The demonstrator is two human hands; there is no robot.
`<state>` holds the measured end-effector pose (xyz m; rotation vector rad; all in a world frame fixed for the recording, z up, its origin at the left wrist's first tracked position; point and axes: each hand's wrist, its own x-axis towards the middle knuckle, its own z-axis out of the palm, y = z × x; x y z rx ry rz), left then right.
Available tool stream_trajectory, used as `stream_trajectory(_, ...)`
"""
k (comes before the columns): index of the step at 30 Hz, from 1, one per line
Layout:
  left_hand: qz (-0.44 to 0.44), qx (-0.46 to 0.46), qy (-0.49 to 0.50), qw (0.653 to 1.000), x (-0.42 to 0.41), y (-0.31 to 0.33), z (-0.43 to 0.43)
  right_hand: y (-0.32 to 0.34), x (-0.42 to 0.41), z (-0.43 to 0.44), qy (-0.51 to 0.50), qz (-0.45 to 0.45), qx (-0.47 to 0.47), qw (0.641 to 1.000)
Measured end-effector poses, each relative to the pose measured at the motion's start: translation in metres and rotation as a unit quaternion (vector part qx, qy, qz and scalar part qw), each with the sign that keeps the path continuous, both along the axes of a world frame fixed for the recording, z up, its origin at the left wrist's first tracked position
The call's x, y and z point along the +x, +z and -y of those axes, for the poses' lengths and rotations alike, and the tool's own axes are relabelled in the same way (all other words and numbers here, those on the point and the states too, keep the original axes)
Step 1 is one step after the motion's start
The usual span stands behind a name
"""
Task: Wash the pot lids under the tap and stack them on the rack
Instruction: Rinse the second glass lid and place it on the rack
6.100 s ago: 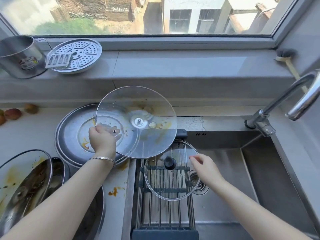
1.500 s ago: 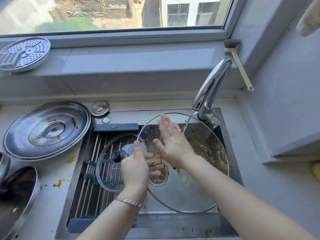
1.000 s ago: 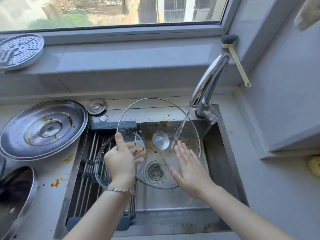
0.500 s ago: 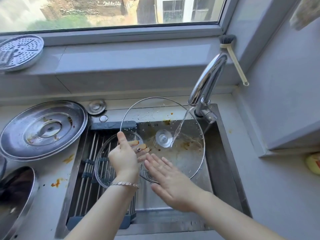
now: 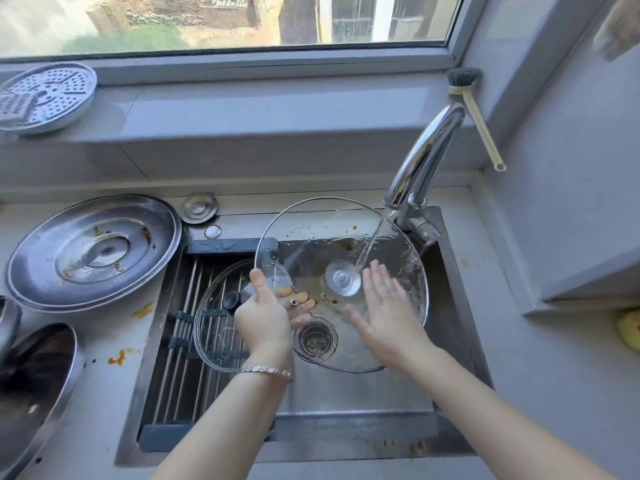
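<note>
A large clear glass lid is tilted over the sink under the running tap. My left hand grips its left rim, thumb on top and fingers behind the glass. My right hand lies flat with spread fingers on the lid's wet inner face, just right of its centre knob. Water strikes the glass by my right fingertips. A smaller glass lid with a black knob lies on the roll-up rack across the sink's left half. A dirty steel lid lies on the counter at left.
Dirty metal pans sit at the near left edge, with orange stains on the counter. A perforated steamer plate rests on the windowsill. A dish brush leans in the back right corner. The sink drain shows through the glass.
My right hand has moved up and right across the lid's inner face, from the lower rim to beside the knob under the stream. My left hand keeps its grip on the rim.
</note>
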<state>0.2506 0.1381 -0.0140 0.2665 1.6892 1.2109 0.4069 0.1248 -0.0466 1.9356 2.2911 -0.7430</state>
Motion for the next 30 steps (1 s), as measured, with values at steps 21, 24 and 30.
stream_trajectory(21,-0.006,-0.013,-0.015,1.000,0.006,-0.001,0.007,0.005,-0.030,-0.001,0.346,-0.078,0.090,0.931)
stream_trajectory(24,0.031,0.007,-0.004,0.999,-0.006,-0.004,-0.001,-0.009,-0.002,0.021,0.388,-0.012,0.096,0.917)
stream_trajectory(30,-0.046,0.021,-0.035,0.998,-0.012,0.003,-0.003,-0.033,0.059,0.022,0.215,0.039,-0.029,0.975)
